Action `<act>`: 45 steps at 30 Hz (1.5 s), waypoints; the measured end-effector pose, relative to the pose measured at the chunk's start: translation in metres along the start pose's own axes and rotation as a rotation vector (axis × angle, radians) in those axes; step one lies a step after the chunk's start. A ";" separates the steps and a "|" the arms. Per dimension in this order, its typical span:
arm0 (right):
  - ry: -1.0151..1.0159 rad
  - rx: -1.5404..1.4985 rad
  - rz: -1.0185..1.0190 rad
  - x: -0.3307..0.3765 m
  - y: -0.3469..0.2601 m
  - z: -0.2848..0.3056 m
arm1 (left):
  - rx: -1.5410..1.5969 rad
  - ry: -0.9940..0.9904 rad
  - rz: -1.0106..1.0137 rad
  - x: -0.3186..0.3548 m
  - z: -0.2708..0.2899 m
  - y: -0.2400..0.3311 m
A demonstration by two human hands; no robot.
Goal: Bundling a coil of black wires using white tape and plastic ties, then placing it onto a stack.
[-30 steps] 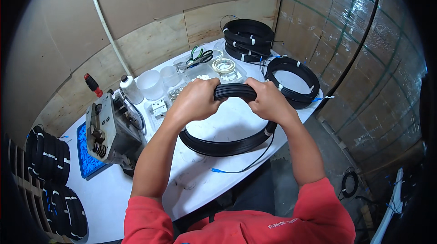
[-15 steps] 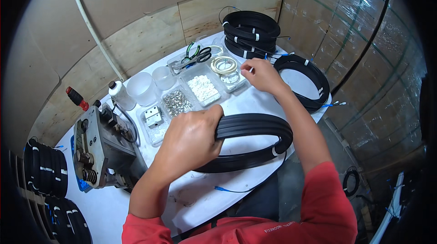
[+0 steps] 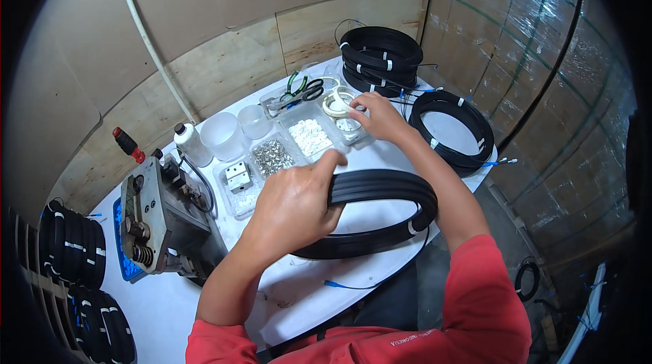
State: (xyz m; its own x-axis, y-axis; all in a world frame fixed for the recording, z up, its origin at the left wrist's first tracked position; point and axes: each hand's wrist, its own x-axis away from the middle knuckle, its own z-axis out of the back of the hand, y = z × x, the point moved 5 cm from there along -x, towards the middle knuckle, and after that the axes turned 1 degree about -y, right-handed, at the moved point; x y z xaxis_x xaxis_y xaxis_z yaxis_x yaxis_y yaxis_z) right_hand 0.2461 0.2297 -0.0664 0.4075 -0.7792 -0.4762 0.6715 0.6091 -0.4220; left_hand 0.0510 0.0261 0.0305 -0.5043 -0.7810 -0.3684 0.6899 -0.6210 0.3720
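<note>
My left hand [image 3: 295, 201] is wrapped round the near side of a coil of black cable [image 3: 384, 184], bound with white bands and tipped up off the white table. From this coil a loose end with a blue connector [image 3: 333, 284] trails toward the table's front edge. Farther back, my right hand [image 3: 382, 118] pinches the edge of a cream-white roll of tape [image 3: 334, 107] between thumb and fingers. The roll is tilted over a clear tray [image 3: 365, 141] that holds more white rolls. Its lower part is partly hidden by my fingers.
Trays of white plastic pieces [image 3: 311, 137] and metal parts [image 3: 272, 155] stand left of the rolls, with scissors [image 3: 309, 90] behind. A metal machine [image 3: 163, 214] is at left, near a white bottle [image 3: 192, 143]. Black coils [image 3: 380, 58] stack at the back; another coil [image 3: 479, 119] lies right.
My right hand has come down and left onto the tape roll, which is now tilted in its fingers. My left hand still grips the cable coil. The whole view has shifted slightly.
</note>
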 end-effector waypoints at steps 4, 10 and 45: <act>0.035 -0.266 -0.031 0.019 -0.068 0.055 | 0.007 -0.020 0.066 -0.008 0.002 -0.008; 0.051 -0.332 0.083 0.052 -0.129 0.116 | 0.015 -0.081 0.069 -0.016 -0.001 -0.002; 0.133 -0.223 0.095 0.064 -0.168 0.109 | 0.080 -0.090 0.100 -0.001 0.005 0.001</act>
State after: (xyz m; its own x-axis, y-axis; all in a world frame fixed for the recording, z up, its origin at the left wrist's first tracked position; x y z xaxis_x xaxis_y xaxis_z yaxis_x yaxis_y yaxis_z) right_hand 0.2268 0.0616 0.0577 0.3673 -0.6994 -0.6132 0.4753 0.7078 -0.5226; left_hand 0.0493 0.0262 0.0352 -0.4820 -0.8400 -0.2491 0.6976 -0.5400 0.4709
